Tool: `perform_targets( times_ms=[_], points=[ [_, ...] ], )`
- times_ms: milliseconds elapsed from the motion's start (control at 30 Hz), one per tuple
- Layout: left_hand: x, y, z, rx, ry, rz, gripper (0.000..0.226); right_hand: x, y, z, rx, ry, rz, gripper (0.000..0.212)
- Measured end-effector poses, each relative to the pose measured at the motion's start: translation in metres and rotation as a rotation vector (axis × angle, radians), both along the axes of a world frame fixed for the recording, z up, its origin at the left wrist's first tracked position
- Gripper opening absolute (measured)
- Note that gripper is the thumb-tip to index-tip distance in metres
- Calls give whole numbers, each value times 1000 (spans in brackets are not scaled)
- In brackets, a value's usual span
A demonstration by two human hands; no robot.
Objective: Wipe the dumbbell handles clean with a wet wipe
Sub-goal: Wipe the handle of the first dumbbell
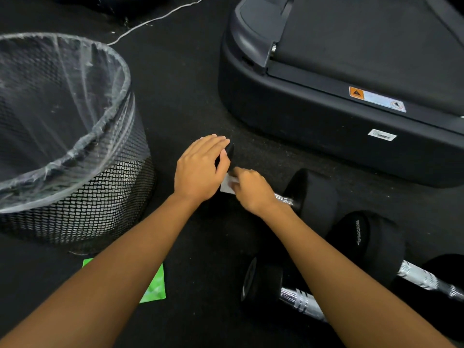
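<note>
A black dumbbell with a chrome handle lies on the dark floor in the middle. My left hand rests over its far head and steadies it. My right hand is closed around the handle with a white wet wipe pressed against it; most of the handle is hidden under the hand. Two more black dumbbells lie nearer me, one at bottom centre and one at the right, both with bare chrome handles.
A black mesh waste bin with a clear liner stands at the left. A green wipe packet lies on the floor under my left forearm. A treadmill base fills the upper right. A white cable runs across the floor at the top.
</note>
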State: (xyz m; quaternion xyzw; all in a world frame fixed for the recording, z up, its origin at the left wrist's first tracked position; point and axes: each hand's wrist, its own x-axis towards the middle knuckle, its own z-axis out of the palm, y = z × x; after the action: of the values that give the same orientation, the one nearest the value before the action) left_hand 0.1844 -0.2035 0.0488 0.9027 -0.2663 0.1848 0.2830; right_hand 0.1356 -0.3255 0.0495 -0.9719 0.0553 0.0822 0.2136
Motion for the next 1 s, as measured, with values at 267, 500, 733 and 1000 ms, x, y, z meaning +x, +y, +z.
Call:
perform_targets(
  times_ms=[267, 500, 733, 1000],
  points=[
    [0, 1, 1, 11, -1, 4, 42, 0, -19, 16, -14, 212, -100, 33],
    [0, 0, 0, 4, 8, 3, 43, 7, 5, 11, -35, 119, -15, 24],
    [-1, 1, 0, -2, 13, -3, 43, -7, -18, 14, -19, 155, -56, 35],
    [0, -1, 0, -6, 15, 2, 44, 8, 5, 15, -46, 144, 2, 24]
  ],
)
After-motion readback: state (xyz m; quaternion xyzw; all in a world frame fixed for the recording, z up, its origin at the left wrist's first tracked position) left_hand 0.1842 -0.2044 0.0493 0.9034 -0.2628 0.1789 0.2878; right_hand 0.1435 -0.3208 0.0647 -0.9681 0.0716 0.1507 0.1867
